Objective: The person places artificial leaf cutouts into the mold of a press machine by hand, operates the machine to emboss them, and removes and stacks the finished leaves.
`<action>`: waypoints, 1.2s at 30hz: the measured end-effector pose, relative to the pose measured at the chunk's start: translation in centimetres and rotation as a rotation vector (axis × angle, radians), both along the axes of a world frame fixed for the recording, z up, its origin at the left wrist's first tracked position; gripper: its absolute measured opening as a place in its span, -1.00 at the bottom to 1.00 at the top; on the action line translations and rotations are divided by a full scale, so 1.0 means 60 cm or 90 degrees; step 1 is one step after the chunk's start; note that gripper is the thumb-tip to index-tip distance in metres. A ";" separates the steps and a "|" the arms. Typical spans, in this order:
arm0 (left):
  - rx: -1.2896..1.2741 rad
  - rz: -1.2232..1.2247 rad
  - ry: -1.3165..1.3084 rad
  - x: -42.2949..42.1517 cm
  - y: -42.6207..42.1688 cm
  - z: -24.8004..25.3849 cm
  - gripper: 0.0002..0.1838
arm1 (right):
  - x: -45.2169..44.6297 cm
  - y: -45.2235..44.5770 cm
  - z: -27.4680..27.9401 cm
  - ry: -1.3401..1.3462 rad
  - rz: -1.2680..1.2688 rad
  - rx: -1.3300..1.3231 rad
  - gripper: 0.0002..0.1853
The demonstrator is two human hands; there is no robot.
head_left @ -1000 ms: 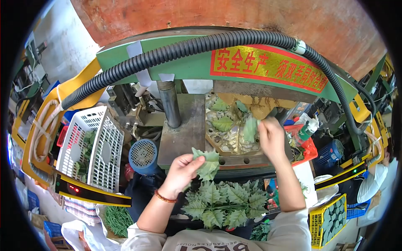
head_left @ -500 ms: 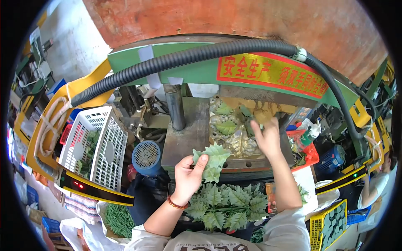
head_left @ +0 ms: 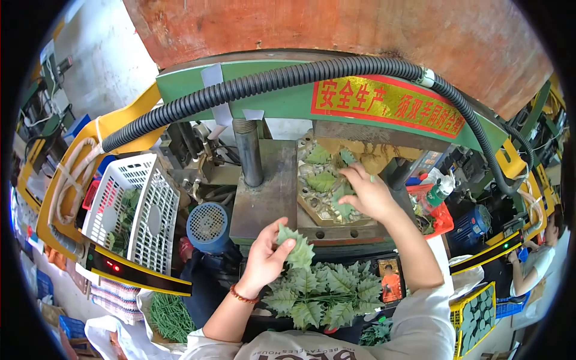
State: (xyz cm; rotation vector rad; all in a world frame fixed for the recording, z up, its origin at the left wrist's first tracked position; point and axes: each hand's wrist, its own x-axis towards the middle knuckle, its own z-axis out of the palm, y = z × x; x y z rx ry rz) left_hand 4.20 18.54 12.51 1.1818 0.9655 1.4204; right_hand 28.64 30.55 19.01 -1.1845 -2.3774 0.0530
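Observation:
Between the thumb and fingers of my left hand (head_left: 267, 255) is a green leaf (head_left: 297, 247), held above a pile of leaves (head_left: 324, 294) in front of my body. My right hand (head_left: 367, 191) is spread over the metal leaf mould (head_left: 307, 201) in the press, its fingers apart, touching or just above a leaf (head_left: 343, 203) on the mould's lower right. Other leaves lie on the mould: one at its centre left (head_left: 322, 181), one at the upper left (head_left: 318, 155) and a small one near my right fingertips (head_left: 347, 157).
A steel post (head_left: 249, 156) stands left of the mould. White baskets (head_left: 157, 219) and a blue motor (head_left: 207, 222) are at the left. At the right are a red tray (head_left: 443, 221) and a yellow crate (head_left: 478, 318). A person (head_left: 536, 267) sits at the far right.
A leaf that my right hand held has come down onto the mould's lower right, and the hand now spreads over it. My left hand's leaf has shifted slightly left and down.

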 end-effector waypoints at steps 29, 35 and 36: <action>0.457 -0.257 1.218 0.082 0.133 0.129 -0.39 | 0.092 0.038 -0.084 0.096 -0.106 0.013 -0.69; 0.482 -0.217 1.146 0.080 0.125 0.120 -0.47 | 0.094 0.039 -0.073 0.069 -0.118 -0.032 -0.71; 0.474 -0.214 1.128 0.081 0.120 0.115 -0.49 | 0.092 0.038 -0.075 0.057 -0.118 -0.028 -0.72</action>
